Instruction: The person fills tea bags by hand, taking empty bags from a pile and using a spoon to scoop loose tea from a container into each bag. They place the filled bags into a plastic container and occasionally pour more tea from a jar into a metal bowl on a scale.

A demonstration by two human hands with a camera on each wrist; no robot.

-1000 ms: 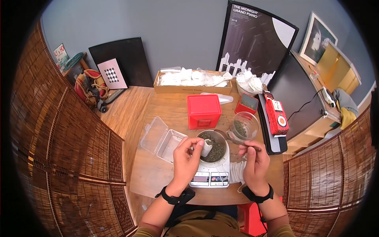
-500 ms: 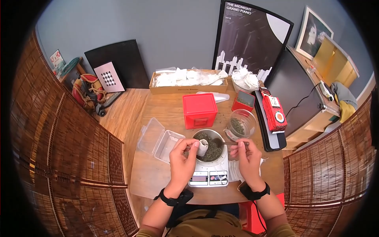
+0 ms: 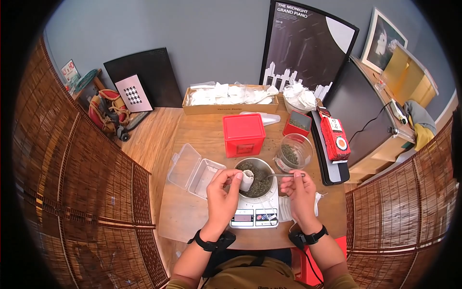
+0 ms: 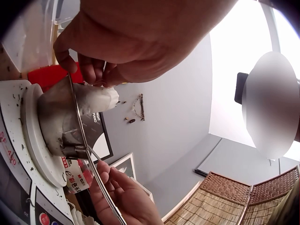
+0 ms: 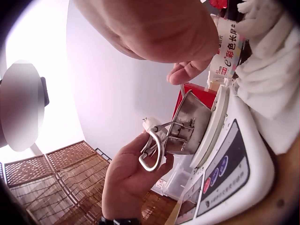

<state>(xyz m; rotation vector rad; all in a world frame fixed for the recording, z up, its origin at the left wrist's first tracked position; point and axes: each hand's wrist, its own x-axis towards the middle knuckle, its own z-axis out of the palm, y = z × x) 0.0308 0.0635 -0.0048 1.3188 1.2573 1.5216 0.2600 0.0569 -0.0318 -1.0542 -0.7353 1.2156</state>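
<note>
A metal pot (image 4: 54, 119) of dried green leaves (image 3: 260, 187) stands on a white kitchen scale (image 5: 255, 157). My left hand (image 3: 223, 192) pinches a small white cloth bag (image 3: 247, 181) between thumb and fingers, its mouth upward, over the pot's left side. My right hand (image 3: 301, 195) holds a thin-handled spoon (image 3: 285, 175), which reaches from the right across the rim; its tip is down at the leaves. In the right wrist view the pot's folding wire handle (image 5: 159, 154) juts toward the camera.
A red lidded tin (image 3: 244, 135) stands behind the pot. Right of it are a clear tub (image 3: 302, 144) and a small open red tin (image 3: 297, 124), both with leaves. At left lies an open clear plastic box (image 3: 185, 168). White bags (image 3: 285, 209) lie right of the scale.
The white bag has gone from tilted to more upright. The spoon's tip has shifted from the pot's far right rim to the leaves. The head view has turned slightly.
</note>
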